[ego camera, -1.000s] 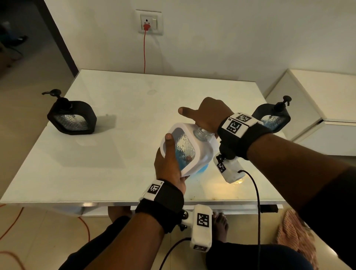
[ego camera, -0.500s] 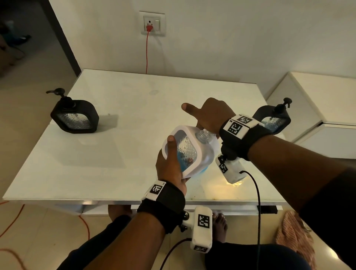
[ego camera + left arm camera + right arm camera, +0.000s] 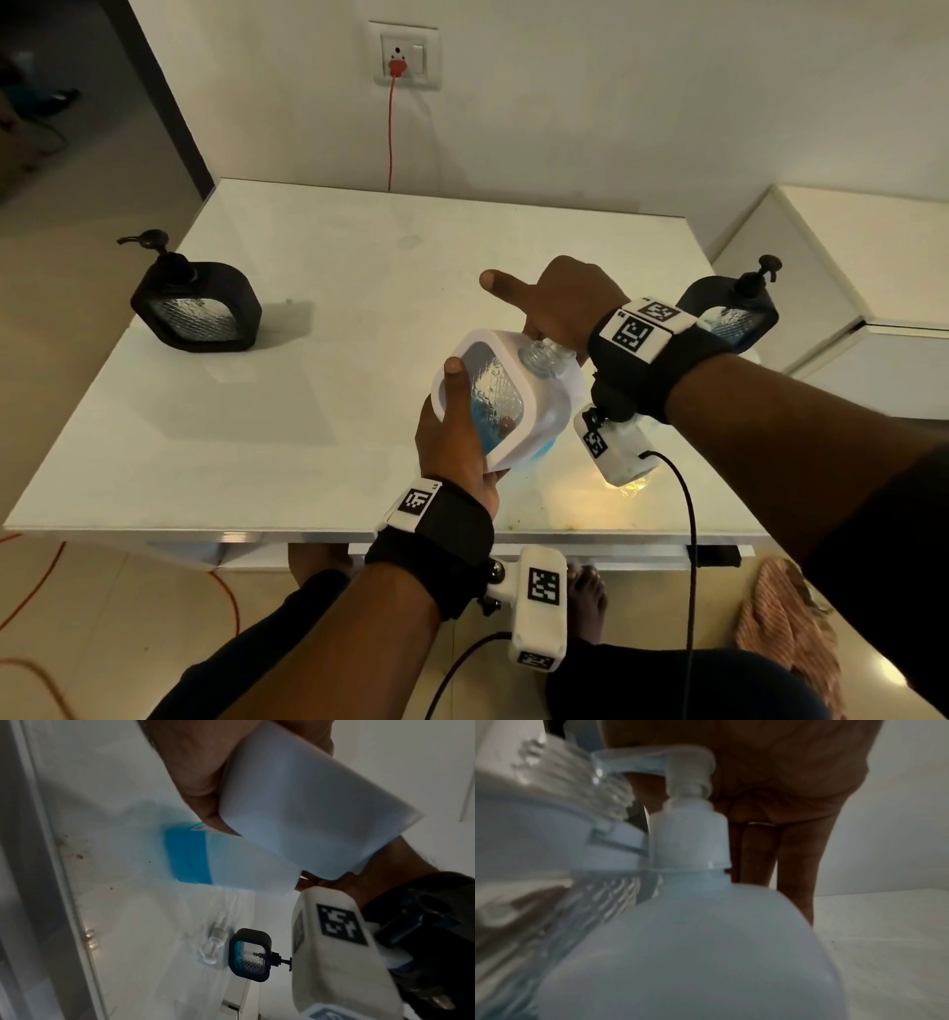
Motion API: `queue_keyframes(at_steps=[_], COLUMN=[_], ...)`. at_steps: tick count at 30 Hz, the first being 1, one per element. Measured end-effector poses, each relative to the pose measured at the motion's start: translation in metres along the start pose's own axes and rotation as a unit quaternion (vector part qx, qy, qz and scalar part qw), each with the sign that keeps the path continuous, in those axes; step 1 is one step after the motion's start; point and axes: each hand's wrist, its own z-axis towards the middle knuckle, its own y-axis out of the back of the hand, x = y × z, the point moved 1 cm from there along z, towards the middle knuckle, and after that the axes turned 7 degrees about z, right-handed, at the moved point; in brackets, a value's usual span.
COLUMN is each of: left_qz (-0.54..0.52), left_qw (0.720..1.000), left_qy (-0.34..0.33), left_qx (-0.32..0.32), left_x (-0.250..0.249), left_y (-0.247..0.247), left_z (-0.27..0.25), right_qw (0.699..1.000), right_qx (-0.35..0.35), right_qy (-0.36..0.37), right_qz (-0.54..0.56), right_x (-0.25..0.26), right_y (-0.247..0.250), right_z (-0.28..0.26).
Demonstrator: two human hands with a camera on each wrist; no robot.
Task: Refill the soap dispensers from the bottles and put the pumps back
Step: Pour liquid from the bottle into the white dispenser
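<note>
My left hand (image 3: pixel 452 447) grips a white-framed soap dispenser (image 3: pixel 500 395) with a clear textured window and some blue liquid, held tilted above the table's near edge. Its clear threaded neck (image 3: pixel 536 354) is open, with no pump on it. My right hand (image 3: pixel 560 303) is over that neck, thumb stretched out to the left, and holds a translucent refill bottle (image 3: pixel 231 862) by its top. That bottle (image 3: pixel 693 953) wears its white pump (image 3: pixel 690 801) and has blue liquid at its base. A loose clear pump (image 3: pixel 213 945) lies on the table.
One black pump dispenser (image 3: pixel 197 308) stands at the left edge of the white table (image 3: pixel 334 308), another (image 3: pixel 729 313) at the right edge. A white cabinet (image 3: pixel 847 267) adjoins the table on the right. A red cable (image 3: pixel 391 133) hangs from the wall socket.
Both hands and the white dispenser stay almost where they were; only the view has shifted a little.
</note>
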Motion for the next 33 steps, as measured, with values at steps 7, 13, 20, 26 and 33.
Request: queue_keyframes(at_steps=[7, 13, 20, 26, 33], left_qz=[0.003, 0.004, -0.002, 0.006, 0.003], left_qw=[1.0, 1.0, 1.0, 1.0, 1.0], left_qy=[-0.005, -0.004, -0.006, -0.001, -0.005], left_qx=[-0.004, 0.003, -0.003, -0.008, -0.008], left_x=[-0.003, -0.005, -0.005, -0.005, -0.005], left_y=[0.0, -0.001, -0.001, -0.002, -0.002], left_z=[-0.004, -0.006, -0.003, -0.009, -0.004], right_qw=[1.0, 0.998, 0.999, 0.999, 0.999], right_qx=[-0.001, 0.036, -0.023, 0.011, 0.025], right_qy=[-0.002, -0.015, -0.004, -0.007, -0.011], right_qz=[0.005, 0.053, -0.03, 0.029, 0.024], right_x=[0.0, -0.002, -0.004, -0.002, -0.002], right_y=[-0.003, 0.003, -0.006, -0.001, -0.001], right_z=[0.001, -0.001, 0.008, 0.001, 0.0])
